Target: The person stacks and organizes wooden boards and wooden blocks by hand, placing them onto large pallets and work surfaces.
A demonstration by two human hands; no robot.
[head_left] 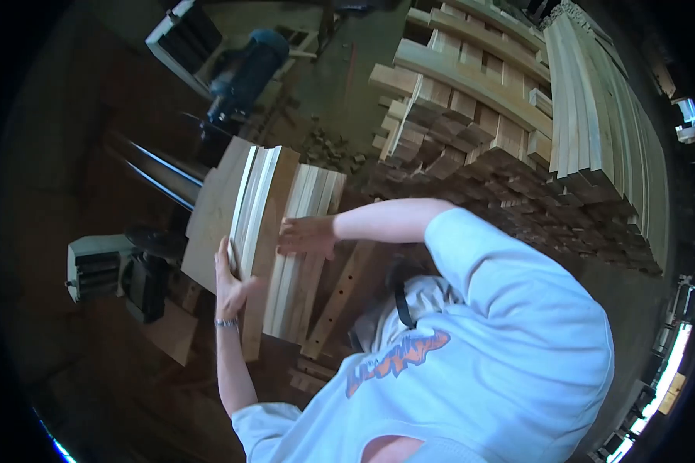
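Several pale wooden strips [256,197] and a browner board [276,201] stand side by side on a flat wooden surface [218,201]. My left hand [233,287], with a band at its wrist, rests against their near left side, fingers stretched out and thumb spread toward the board. From the right, my right hand [307,235] touches the board's side with its fingers extended, over a second row of pale strips [310,193]. Neither hand's fingers are closed around the wood. Some fingertips of my right hand are hard to make out.
A blue motor [251,73] stands beyond the surface, with shiny metal rails [162,174] at its left. A dark machine part [145,287] is at lower left. Large stacks of timber [479,92] fill the upper right. A drilled wooden beam [344,293] lies near my body.
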